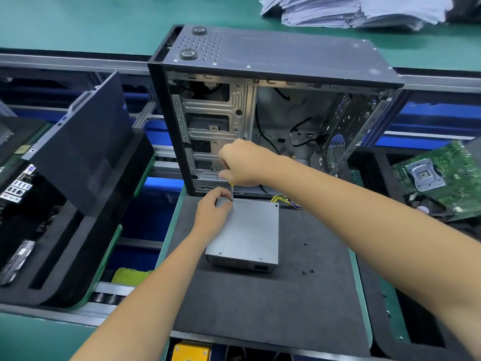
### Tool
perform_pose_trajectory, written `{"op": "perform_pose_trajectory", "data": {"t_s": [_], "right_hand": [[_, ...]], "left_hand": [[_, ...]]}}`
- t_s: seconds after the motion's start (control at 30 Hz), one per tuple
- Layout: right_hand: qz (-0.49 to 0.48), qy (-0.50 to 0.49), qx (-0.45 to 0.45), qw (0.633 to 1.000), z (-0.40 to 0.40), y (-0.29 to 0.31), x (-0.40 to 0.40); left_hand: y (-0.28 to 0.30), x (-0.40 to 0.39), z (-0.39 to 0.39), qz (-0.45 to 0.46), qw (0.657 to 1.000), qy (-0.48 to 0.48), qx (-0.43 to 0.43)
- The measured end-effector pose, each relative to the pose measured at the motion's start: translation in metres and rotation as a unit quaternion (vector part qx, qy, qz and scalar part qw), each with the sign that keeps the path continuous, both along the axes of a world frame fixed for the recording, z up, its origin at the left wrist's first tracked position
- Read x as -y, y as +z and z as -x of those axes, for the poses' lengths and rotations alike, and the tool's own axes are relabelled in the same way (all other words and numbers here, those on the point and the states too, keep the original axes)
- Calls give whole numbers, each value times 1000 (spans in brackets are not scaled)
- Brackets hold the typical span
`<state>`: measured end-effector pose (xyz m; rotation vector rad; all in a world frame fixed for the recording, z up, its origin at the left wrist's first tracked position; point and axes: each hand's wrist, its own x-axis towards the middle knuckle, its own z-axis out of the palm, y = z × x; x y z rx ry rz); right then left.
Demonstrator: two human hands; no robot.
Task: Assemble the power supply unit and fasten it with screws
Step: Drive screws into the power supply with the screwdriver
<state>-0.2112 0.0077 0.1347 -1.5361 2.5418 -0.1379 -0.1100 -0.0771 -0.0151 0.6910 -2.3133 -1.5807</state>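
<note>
A grey metal power supply unit (251,231) lies flat on the black foam mat (260,303) in front of the open computer case (273,113). Its yellow and black cables (282,199) stick out at the far end. My right hand (243,162) grips a screwdriver (231,190) held upright, tip down at the unit's far left corner. My left hand (212,211) rests on that same corner, its fingertips pinched at the screwdriver tip; a screw there is too small to make out. Loose black screws (308,271) lie on the mat to the right of the unit.
A black side panel (86,152) leans in a foam tray at the left. A green motherboard (442,175) lies in a tray at the right. Stacked papers (351,9) sit on the green table behind the case. A yellow object (191,351) shows below the mat's front edge.
</note>
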Motion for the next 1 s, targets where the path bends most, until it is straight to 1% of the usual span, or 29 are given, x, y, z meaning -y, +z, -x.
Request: {"op": "perform_pose_trajectory", "data": {"t_s": [0.1,0.17,0.3,0.37,0.43,0.53,0.7,0.87,1.0], "right_hand": [[1,11,49,999,2,4,-3],[17,7,67,998,1,6,-8],[81,-17,89,993,-3,1,-15],[131,-45,125,982,-5,-4,-18],[154,-68,151,974,-8,-8,-18],[156,-90,151,972,-7,-15,-17],[179,-117,150,965,-4,-18,-18],[213,-135,154,955,2,-14,-24],[222,-141,164,951,3,-13,-26]], "left_hand": [[4,1,4,-15,1000,5,5],[5,2,7,-25,1000,3,13],[3,3,8,-33,999,5,31],[3,3,7,-32,999,5,33],[5,3,6,-26,999,-5,30],[7,6,5,-20,999,-20,27],[7,6,5,-23,999,-8,20],[8,10,2,-76,996,-19,36],[10,12,2,-48,998,-22,45]]}}
